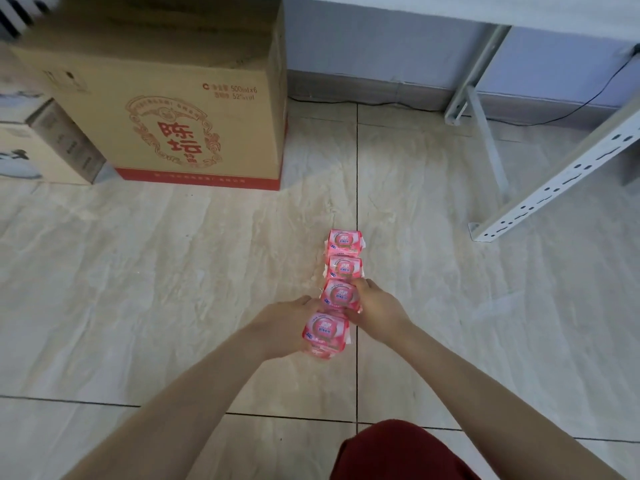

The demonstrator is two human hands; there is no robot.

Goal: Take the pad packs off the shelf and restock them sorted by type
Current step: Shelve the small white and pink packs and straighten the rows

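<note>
— On the floor [138,271], head view: where do the pad packs sit?

— Four pink pad packs [343,271] lie in a line along a dark grout seam, well clear of the cardboard box [173,109] towards the far left and the grey shelf upright [554,178] towards the right edge.

— And the hands?

— The left hand [287,327] is closed around the left side of the nearest pack [327,336]. The right hand [375,304] presses on the right side of the third pack [341,296], fingers curled over its top edge.

— What could go wrong?

— Probably the row buckling. Squeezed from two sides at different packs, the slick wrappers may slide apart, and the two far packs, touched by neither hand, could be knocked askew.

— Anything else?

— All four look alike, though the print is too small to confirm one type.
</note>
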